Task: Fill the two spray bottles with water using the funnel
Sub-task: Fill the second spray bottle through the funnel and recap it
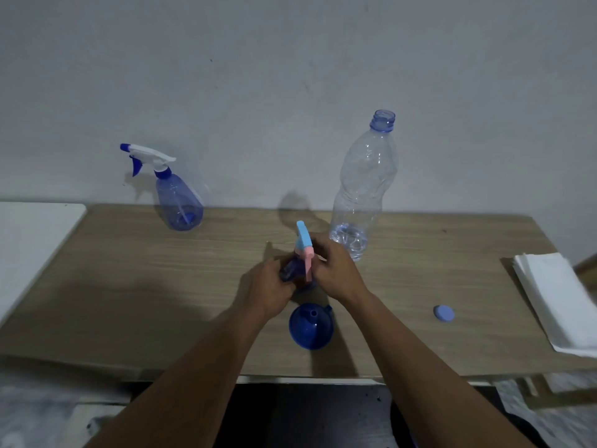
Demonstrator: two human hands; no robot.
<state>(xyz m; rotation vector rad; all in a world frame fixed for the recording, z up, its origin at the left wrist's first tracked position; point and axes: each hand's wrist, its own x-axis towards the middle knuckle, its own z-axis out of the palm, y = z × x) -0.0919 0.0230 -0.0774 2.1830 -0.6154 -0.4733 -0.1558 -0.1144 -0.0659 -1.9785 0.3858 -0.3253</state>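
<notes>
At the table's middle I hold a small dark blue spray bottle [288, 270] with a light blue and pink spray head [305, 245]. My left hand [269, 286] grips its body. My right hand [336, 270] is closed around the spray head's base. A dark blue funnel [310, 326] lies on the table just in front of the hands, mouth up. A second blue spray bottle [179, 202] with a white and blue trigger head stands at the back left. A tall clear water bottle [363, 189] stands uncapped at the back right, with a little water at its bottom.
A blue bottle cap [444, 313] lies on the wooden table [129, 286] to the right. A stack of white paper napkins [559, 302] sits at the right edge. A white surface [29, 240] adjoins the table on the left. A grey wall stands behind.
</notes>
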